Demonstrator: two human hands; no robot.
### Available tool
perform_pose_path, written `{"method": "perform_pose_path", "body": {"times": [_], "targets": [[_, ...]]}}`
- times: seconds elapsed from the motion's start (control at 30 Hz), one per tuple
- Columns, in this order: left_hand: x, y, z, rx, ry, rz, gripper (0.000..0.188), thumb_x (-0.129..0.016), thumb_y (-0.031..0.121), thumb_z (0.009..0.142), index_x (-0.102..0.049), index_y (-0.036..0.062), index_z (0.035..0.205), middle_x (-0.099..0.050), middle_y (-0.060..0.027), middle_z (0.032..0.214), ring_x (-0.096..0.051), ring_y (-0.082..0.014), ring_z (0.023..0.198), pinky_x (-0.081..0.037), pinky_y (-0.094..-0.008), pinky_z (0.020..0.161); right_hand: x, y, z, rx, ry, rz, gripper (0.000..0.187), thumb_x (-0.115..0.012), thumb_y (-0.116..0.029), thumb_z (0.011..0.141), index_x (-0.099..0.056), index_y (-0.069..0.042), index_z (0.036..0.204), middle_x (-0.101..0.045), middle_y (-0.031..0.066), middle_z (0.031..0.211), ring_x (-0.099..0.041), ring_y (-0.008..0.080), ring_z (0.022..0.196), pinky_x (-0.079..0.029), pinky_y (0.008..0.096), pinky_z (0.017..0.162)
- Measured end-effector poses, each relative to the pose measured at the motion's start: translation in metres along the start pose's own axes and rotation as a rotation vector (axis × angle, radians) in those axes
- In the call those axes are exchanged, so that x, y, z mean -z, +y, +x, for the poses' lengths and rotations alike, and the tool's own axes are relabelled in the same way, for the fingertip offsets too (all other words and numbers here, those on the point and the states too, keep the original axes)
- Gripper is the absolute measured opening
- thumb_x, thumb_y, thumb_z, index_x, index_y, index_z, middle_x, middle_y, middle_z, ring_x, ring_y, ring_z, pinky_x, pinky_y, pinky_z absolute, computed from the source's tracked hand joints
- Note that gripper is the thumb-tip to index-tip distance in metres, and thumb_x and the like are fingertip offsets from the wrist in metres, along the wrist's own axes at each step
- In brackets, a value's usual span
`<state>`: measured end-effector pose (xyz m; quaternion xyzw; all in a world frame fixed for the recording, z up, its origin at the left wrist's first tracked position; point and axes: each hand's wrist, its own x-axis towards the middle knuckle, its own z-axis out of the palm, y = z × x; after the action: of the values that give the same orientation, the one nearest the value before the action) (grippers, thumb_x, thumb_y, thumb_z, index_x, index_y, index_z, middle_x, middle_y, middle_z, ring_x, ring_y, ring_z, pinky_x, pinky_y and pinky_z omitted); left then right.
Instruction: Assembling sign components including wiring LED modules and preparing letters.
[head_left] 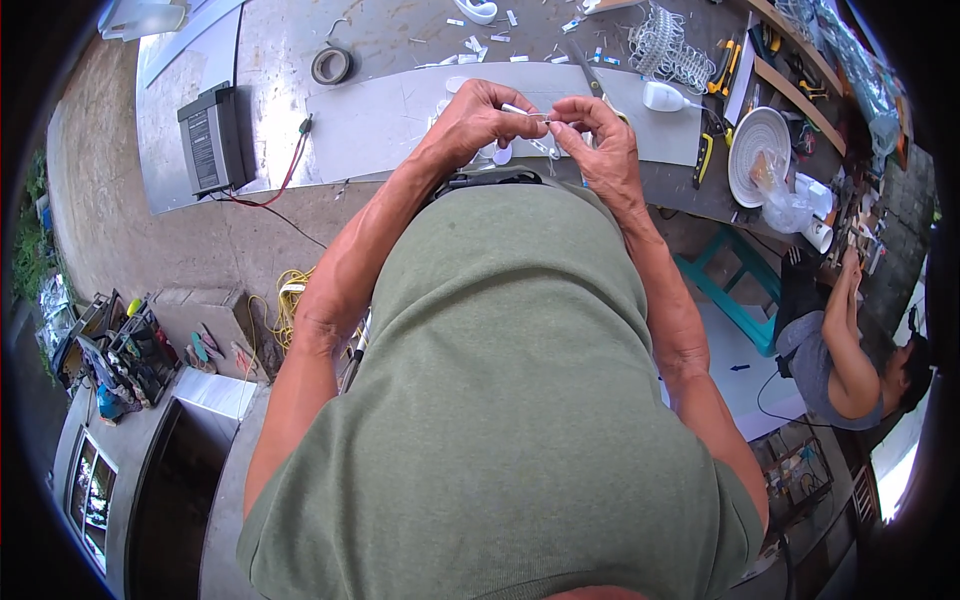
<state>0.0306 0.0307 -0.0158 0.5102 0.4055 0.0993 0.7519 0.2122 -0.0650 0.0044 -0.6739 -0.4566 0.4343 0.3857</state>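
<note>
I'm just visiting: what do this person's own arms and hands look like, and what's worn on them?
The left hand and right hand are ordinary bare human hands, without gloves. The forearms are uncovered, with no watch or cable visible. Plain olive-green short sleeves end above the elbows.

No lettering can be read: the black battery at the left of the tabletop carries lines of pale print on its side, too small to make out.
</note>
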Motion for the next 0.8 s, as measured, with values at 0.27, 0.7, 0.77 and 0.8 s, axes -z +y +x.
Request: {"method": "perform_pose_path", "body": {"times": [0.27, 0.7, 0.77, 0.8], "targets": [[0.002, 0.005, -0.004, -0.001, -0.066, 0.039, 0.017, -0.080, 0.019, 0.076, -0.076, 0.0046, 0.084, -0.070, -0.0038, 0.072, -0.058, -0.0095, 0.061, -0.043, -0.0255, 0.060, 0.015, 0.016, 0.010, -0.246, -0.220, 0.599, 0.024, -0.074, -0.005, 0.085, -0.066, 0.000, 0.107, -0.069, 0.0044, 0.093, -0.064, 0.0106, 0.084, -0.051, 0.0239, 0.073], [0.004, -0.011, 0.004, 0.023, -0.178, -0.317, 0.013, -0.080, 0.010, 0.078, -0.074, 0.0013, 0.086, -0.069, -0.0045, 0.073, -0.058, -0.0104, 0.063, -0.043, -0.0249, 0.058, 0.009, 0.001, 0.002, 0.013, -0.146, 0.199, 0.008, -0.070, -0.003, 0.087, -0.072, -0.001, 0.095, -0.071, 0.0035, 0.090, -0.064, 0.0108, 0.085, -0.052, 0.0250, 0.077], [0.004, -0.012, 0.004, 0.033, -0.171, -0.332, 0.014, -0.080, 0.011, 0.078, -0.074, 0.0016, 0.086, -0.068, -0.0042, 0.073, -0.058, -0.0105, 0.063, -0.044, -0.0250, 0.059, 0.007, 0.004, 0.001, 0.076, -0.101, 0.164, 0.010, -0.071, -0.003, 0.086, -0.072, -0.001, 0.096, -0.071, 0.0040, 0.090, -0.065, 0.0113, 0.086, -0.052, 0.0263, 0.076], [0.004, -0.012, 0.004, 0.043, -0.165, -0.348, 0.014, -0.080, 0.011, 0.078, -0.074, 0.0018, 0.087, -0.068, -0.0038, 0.073, -0.058, -0.0105, 0.063, -0.044, -0.0251, 0.059, 0.006, 0.004, 0.000, 0.076, -0.101, 0.164, 0.010, -0.071, -0.003, 0.086, -0.072, -0.001, 0.096, -0.071, 0.0040, 0.090, -0.065, 0.0113, 0.086, -0.052, 0.0263, 0.076]]}}
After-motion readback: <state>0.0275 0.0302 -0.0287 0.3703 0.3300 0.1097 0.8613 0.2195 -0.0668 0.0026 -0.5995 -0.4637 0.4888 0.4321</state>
